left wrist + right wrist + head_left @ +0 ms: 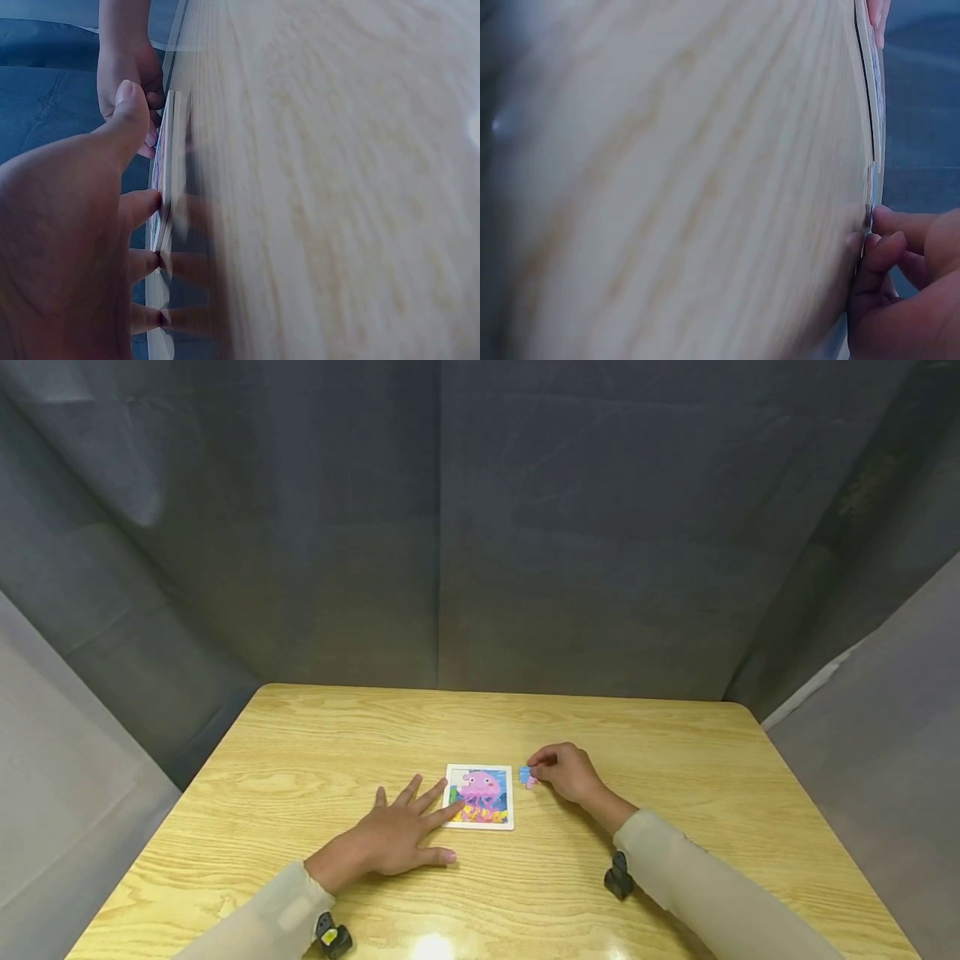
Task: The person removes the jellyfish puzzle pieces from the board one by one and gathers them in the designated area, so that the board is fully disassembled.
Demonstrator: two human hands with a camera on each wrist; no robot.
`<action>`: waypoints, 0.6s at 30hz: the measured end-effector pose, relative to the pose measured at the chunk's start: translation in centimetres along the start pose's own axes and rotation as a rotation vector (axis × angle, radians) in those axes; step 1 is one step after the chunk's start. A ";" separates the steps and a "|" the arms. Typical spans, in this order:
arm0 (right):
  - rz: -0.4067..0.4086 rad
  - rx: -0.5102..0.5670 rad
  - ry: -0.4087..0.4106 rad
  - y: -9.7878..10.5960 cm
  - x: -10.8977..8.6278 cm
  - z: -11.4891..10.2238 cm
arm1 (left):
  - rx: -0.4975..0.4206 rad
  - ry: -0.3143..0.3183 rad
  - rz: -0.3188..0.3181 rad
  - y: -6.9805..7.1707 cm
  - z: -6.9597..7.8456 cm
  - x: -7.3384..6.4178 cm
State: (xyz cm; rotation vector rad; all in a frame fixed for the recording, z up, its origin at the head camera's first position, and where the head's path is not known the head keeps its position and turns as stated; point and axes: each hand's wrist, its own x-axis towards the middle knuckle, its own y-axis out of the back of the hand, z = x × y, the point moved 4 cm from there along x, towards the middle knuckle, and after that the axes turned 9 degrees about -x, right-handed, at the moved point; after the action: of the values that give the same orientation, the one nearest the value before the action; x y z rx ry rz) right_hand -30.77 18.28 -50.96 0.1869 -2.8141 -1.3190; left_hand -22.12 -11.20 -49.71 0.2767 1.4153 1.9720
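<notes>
Counted: two hands, one jellyfish puzzle board (482,789) on the table (315,735), and apparently one loose piece (526,774), partly covered by fingers. Left hand (401,835): fingers spread, grasping nothing, touching the board's left side. Right hand (572,772): pinching the piece just right of the board. Only the head view shows the board's pale upper-left gap; the left wrist view shows the left thumb raised.

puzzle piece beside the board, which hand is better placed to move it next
Right, most likely: the right hand has the puzzle piece at its fingertips, while the left hand, fingers spread, touches the left side of the board.
</notes>
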 end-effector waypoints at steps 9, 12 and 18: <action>-0.010 0.013 -0.002 0.3 -0.1 -0.2 | 0.005 0.003 -0.004 0.1 0.0 0.0; -0.016 0.019 -0.003 0.3 0.0 -0.3 | 0.005 0.005 -0.004 0.1 0.0 0.1; -0.029 0.053 0.015 0.2 0.0 -0.7 | 0.006 0.007 -0.002 0.0 -0.1 0.1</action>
State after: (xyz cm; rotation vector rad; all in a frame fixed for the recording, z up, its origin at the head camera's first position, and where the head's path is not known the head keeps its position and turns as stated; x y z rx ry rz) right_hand -30.73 17.85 -50.32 0.2388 -2.8470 -1.2437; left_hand -22.25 -11.18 -49.81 0.2709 1.4261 1.9689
